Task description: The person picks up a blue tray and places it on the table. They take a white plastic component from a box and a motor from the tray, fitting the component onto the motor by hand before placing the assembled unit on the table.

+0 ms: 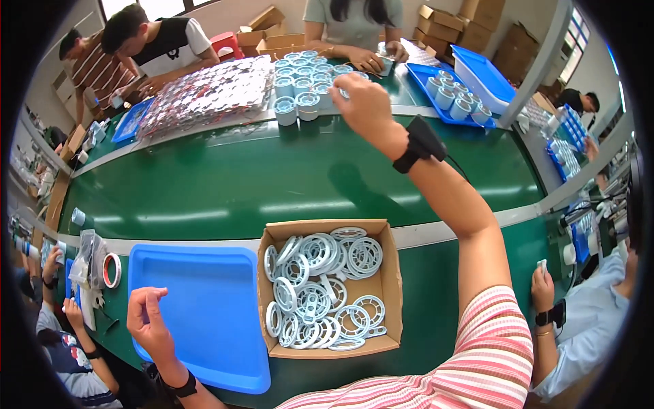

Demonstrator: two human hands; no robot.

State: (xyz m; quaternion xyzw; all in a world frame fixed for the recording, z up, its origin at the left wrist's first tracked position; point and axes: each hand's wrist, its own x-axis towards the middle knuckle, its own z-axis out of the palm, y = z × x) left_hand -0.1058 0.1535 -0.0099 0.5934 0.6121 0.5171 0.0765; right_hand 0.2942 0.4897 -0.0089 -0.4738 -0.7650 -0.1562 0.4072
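My right hand reaches over the far side of the green belt, its fingers closed around the rim of a light-blue cylindrical housing at the edge of a cluster. More such housings stand upright there, packed together. My left hand hangs over the left part of an empty blue tray, fingers loosely bent and apart, holding nothing I can see. Beside the tray, in front of me, sits an open cardboard box. Several light-blue plastic rings lie piled inside it.
A green conveyor belt crosses between me and the far bench. Silvery parts in a sheet stack lie far left. A blue tray of housings stands far right. A tape roll is left of my tray. Co-workers sit opposite and on both sides.
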